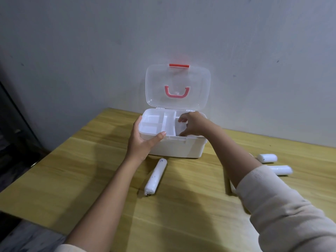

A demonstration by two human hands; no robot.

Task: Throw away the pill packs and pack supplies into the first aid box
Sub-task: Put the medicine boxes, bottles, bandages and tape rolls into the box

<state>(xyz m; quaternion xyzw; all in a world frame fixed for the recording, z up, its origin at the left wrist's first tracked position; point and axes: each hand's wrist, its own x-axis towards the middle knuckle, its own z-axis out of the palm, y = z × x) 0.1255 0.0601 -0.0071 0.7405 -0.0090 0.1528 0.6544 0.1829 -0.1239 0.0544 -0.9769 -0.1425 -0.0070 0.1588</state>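
Note:
A white first aid box [179, 148] stands on the wooden table [76, 171] against the wall, its clear lid [177, 84] with red handle raised upright. A white divided tray [156, 122] sits in the top of the box. My left hand [143, 140] grips the tray's front-left corner, thumb over the rim. My right hand [190, 124] reaches into the tray's right side, fingers curled on its edge. A long white gauze roll [156, 176] lies in front of the box. Two shorter white rolls [268, 158] [281, 170] lie to the right.
The grey wall stands directly behind the box. The table's left edge [54, 151] drops off to a dark floor area and dark furniture at the far left. Something white lies partly hidden under my right forearm [232, 188]. No pill packs are visible.

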